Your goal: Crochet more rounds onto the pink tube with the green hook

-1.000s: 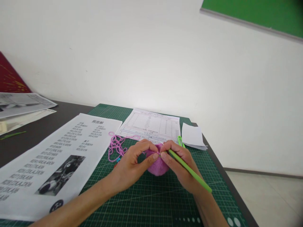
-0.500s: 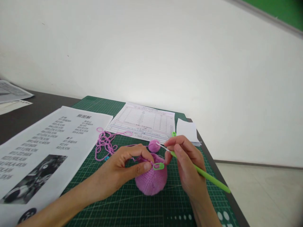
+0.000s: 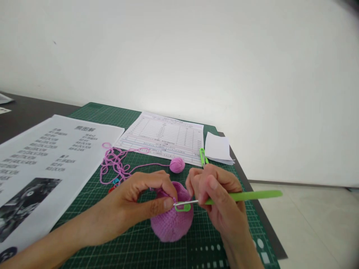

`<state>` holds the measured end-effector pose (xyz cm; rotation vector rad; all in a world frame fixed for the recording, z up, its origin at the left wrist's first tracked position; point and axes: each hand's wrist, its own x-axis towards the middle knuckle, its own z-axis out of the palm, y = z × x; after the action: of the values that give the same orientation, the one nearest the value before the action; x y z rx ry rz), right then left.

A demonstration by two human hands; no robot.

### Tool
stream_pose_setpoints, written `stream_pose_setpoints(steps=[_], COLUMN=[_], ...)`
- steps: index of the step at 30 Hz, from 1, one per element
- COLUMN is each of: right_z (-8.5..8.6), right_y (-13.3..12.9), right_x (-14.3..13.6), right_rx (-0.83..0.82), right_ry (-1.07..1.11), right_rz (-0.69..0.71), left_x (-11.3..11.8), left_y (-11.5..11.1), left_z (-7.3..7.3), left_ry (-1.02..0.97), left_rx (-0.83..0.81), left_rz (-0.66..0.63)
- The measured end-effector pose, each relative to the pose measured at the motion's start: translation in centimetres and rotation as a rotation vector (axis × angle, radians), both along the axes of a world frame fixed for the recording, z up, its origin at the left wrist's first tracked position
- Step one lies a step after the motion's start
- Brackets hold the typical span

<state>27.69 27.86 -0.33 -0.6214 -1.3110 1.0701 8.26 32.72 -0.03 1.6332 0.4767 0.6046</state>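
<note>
So here's the setup: a pink crochet piece [image 3: 172, 224], shaped like a little round cup with its opening facing up, is held above the cutting mat [image 3: 134, 250], closer to the desk's [image 3: 39, 108] right edge than to anything on the far left. Can't tell if its bottom touches the mat.

Left hand [image 3: 137, 198] has thumb and forefinger pinched shut on the rim. Right hand [image 3: 224, 209] is closed around the crochet hook [image 3: 255, 195], the green handle poking out past the hand toward the desk's right edge. The metal end points left, with its tip right by the left thumb at the rim. Can't tell whether it's actually through a stitch, too small to see. A green stitch marker [image 3: 187, 207] hangs at the rim too, and the hook's shaft crosses over it. No idea whether the right fingertips touch the piece, but they're super close.

Just beyond the piece is a pink yarn ball [image 3: 177, 165], and a strand runs left from it to a loose yarn tangle [image 3: 114, 164], partly on the corner of the pattern sheet [image 3: 70, 144]. Small blue and red bits peek out behind the left hand, too hidden to name.

Over by the mat's far edge there's a printed table sheet [image 3: 168, 134]. Toward the far right corner sit blank white slips [image 3: 217, 146], with a green clip [image 3: 202, 153] just beside them.
</note>
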Motion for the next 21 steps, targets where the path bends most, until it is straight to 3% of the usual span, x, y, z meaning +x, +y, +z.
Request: stream_pose_setpoints(steps=[21], right_z=[0.08], right_y=[-0.13], right_x=[0.32], right_rx=[-0.044], right_ry=[-0.121], right_rz=[-0.072], left_x=[-0.05], left_y=[-0.32], left_z=[0.12], left_ry=[0.021], left_rx=[0.122], left_rz=[0.036])
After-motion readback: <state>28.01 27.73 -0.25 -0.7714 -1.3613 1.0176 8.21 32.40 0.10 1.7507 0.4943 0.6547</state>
